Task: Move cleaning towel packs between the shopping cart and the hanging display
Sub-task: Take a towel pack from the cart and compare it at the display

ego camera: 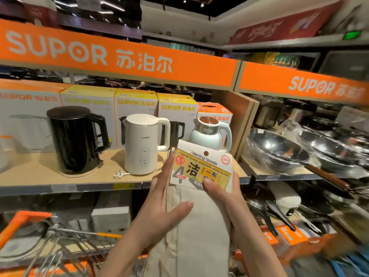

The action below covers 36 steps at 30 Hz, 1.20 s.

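I hold a cleaning towel pack (pixel 199 212) upright in front of me, beige cloth below a white and yellow header card printed "Cleaning towels". My right hand (pixel 223 198) grips its right edge, thumb pressed on the card's lower part. My left hand (pixel 159 202) lies flat against the pack's left side with fingers spread, thumb across the cloth. The shopping cart (pixel 60 242), metal wire with orange trim, is at the lower left. No hanging display can be made out.
A wooden shelf (pixel 50 176) ahead carries a black kettle (pixel 75 138), a white kettle (pixel 143 142), a pale blue kettle (pixel 211 134) and boxes behind. Woks and pans (pixel 279 150) fill the shelves to the right. Orange boxes (pixel 289 236) sit low right.
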Available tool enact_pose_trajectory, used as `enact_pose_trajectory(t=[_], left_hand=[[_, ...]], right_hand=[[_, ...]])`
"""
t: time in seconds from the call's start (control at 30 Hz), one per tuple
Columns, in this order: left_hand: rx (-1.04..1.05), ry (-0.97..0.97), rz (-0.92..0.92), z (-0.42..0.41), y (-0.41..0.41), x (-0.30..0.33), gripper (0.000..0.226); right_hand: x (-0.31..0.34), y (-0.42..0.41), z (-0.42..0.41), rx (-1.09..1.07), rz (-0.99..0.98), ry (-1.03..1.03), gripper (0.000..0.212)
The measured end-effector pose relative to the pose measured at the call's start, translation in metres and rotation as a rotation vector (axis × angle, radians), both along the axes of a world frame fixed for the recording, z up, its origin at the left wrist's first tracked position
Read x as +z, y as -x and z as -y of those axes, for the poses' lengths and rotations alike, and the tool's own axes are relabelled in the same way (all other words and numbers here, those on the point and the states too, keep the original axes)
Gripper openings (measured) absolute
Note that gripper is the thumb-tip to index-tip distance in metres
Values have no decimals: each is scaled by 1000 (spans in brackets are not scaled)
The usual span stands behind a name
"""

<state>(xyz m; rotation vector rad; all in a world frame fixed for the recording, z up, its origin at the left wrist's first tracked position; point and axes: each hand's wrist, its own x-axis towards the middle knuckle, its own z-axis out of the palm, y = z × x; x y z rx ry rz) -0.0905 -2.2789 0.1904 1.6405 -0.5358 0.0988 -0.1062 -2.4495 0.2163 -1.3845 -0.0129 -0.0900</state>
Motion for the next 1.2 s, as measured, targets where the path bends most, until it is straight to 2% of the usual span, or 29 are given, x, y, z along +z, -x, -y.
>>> enact_pose_trajectory(t=[0.23, 0.37, 0.53, 0.77, 0.93, 1.2], left_hand=[[-176, 115, -23, -48, 28, 10, 86], [-283, 178, -52, -65, 46, 6, 85], [-477, 259, -121, -67, 82, -3, 84], [-763, 262, -247, -41, 159, -27, 83], [-874, 161, -284, -25, 232, -51, 82], [-1241, 98, -402, -23, 399, -78, 83]], right_hand=[[5, 54, -58, -265, 64, 107, 72], [4, 94, -80, -446, 121, 283, 84], [-1, 166, -92, -538, 94, 458, 91], [-17, 273, -104, -897, -30, 394, 72], [-39, 367, -119, -1085, -174, 440, 86], [-72, 545, -176, -1522, -278, 399, 65]])
